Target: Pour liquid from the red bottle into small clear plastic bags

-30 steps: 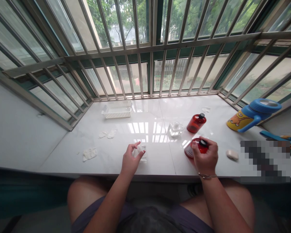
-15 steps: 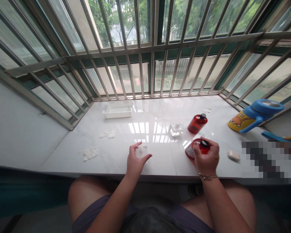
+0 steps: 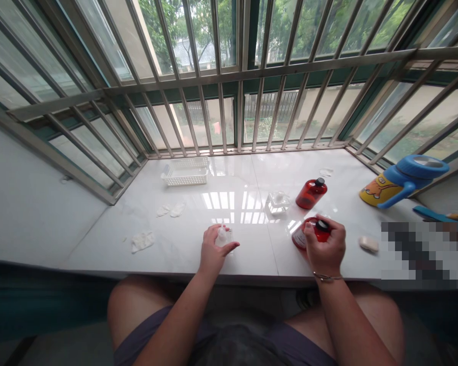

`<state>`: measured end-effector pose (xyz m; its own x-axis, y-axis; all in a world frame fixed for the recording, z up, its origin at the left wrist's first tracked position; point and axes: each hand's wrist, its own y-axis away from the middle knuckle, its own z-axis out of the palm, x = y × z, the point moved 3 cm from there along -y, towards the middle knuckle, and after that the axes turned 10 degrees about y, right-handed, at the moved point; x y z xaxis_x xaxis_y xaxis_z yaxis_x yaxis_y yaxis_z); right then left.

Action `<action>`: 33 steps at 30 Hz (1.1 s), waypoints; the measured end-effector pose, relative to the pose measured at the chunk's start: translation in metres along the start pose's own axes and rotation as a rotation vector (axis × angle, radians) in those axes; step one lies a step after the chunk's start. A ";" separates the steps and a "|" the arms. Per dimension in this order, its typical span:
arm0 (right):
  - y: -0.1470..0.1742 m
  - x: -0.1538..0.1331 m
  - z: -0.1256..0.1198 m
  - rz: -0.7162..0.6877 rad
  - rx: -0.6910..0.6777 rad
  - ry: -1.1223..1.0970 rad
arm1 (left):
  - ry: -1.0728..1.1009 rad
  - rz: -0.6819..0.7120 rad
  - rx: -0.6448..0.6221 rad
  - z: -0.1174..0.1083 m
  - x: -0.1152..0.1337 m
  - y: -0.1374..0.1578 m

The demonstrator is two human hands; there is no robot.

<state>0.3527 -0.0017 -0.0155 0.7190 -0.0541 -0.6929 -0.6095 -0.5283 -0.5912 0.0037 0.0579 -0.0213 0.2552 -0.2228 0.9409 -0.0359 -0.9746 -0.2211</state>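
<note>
My left hand (image 3: 212,249) curves around a small clear square glass bottle (image 3: 230,239) near the front of the white counter. A whitish rounded top (image 3: 222,234) shows between the fingers and the thumb. My right hand (image 3: 326,244) is wrapped over a red translucent bottle (image 3: 298,237) with a black cap and a pale label; its fingers partly hide the bottle. Just behind it stands another red bottle (image 3: 309,197), also black-capped. Left of that one sits a second square glass bottle (image 3: 278,203) with a rounded top.
Crumpled white tissues (image 3: 142,241) lie at left, and more tissue (image 3: 171,209) behind them. A white plastic basket (image 3: 186,175) stands near the window bars. At right are a small pale block (image 3: 368,244), a blue-and-yellow mug (image 3: 395,185) and a blurred-out patch.
The left fingers have drawn in slightly around the small glass bottle's top. My right hand and the red bottle have hardly moved.
</note>
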 end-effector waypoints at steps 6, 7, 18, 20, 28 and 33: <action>0.000 0.001 0.000 -0.006 -0.007 0.008 | 0.085 -0.103 0.019 0.000 -0.005 -0.001; 0.000 0.001 0.000 -0.007 -0.006 0.011 | 0.065 -0.085 0.007 0.000 -0.003 -0.002; 0.000 0.000 -0.001 -0.003 0.000 0.012 | 0.034 -0.084 -0.015 -0.001 0.004 -0.003; 0.000 0.000 -0.001 0.000 -0.005 0.011 | 0.003 -0.032 -0.035 0.000 0.007 -0.004; 0.000 0.002 0.000 -0.006 -0.002 0.016 | 0.065 -0.145 0.006 -0.001 0.002 -0.002; 0.001 0.002 0.000 -0.009 0.005 0.022 | -0.017 -0.030 -0.046 0.001 0.008 -0.004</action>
<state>0.3540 -0.0024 -0.0177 0.7319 -0.0680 -0.6780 -0.6042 -0.5249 -0.5995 0.0065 0.0597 -0.0127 0.2735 -0.1933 0.9422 -0.0721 -0.9810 -0.1803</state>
